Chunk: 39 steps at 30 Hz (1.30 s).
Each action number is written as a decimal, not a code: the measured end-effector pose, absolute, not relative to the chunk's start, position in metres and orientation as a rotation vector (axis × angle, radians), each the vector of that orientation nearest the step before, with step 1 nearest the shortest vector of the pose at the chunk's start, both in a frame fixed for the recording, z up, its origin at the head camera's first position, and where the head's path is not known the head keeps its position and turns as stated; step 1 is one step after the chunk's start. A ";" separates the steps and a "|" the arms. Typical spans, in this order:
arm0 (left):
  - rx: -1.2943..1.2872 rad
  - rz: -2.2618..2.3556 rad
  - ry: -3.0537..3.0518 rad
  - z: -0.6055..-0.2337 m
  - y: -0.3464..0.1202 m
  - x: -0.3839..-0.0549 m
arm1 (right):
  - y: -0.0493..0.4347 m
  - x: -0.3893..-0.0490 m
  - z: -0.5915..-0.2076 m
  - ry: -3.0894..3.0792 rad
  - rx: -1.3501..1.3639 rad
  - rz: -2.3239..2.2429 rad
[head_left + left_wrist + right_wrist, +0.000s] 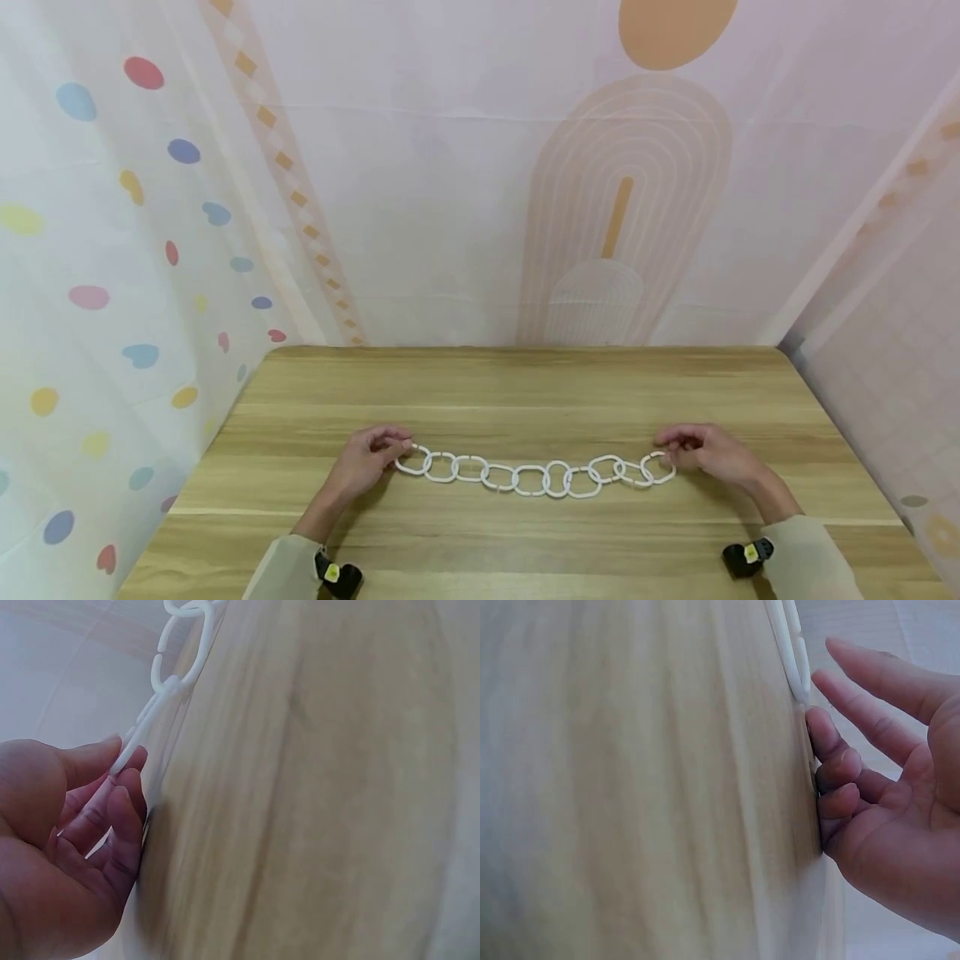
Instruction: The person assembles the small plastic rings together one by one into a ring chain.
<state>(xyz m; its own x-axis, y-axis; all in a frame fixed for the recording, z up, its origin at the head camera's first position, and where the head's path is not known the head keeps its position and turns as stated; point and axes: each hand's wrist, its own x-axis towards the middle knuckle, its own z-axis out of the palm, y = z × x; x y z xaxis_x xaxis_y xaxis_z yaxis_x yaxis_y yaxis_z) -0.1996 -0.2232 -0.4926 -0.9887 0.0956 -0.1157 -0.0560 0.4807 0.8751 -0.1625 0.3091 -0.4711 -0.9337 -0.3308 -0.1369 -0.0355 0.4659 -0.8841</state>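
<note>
A chain of white plastic links [532,493] stretches sideways across the wooden table between the two hands. At its left end my left hand [367,462] pinches the last link between thumb and fingertips. The left wrist view shows this end link [146,724] tilted up off the wood in that pinch. My right hand [708,452] is beside the right end link [662,481]. In the right wrist view its thumb [885,671] stands apart from the link, and the other fingertips are right at the link's end, low by the tabletop.
The wooden tabletop [480,550] lies under both forearms. Patterned curtains [435,208] hang behind it and at both sides. A small black camera sits on the left wrist [341,579] and another on the right wrist [742,560].
</note>
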 end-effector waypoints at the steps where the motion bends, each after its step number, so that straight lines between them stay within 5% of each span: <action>1: 0.041 1.523 2.579 -0.493 -0.223 -0.199 | 0.309 -0.163 -0.472 2.431 -0.319 -1.453; 39: 0.004 1.674 2.454 -0.489 -0.225 -0.191 | 0.318 -0.165 -0.477 2.469 -0.387 -1.436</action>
<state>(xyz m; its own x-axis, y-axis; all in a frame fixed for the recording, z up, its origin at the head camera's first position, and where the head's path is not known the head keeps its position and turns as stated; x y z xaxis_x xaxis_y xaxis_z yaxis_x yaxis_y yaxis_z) -0.1912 -0.2251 -0.4887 -0.9854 0.0981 -0.1394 -0.0940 0.3696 0.9244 -0.1646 0.3184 -0.4770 -0.9311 -0.3539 -0.0878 -0.0986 0.4761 -0.8738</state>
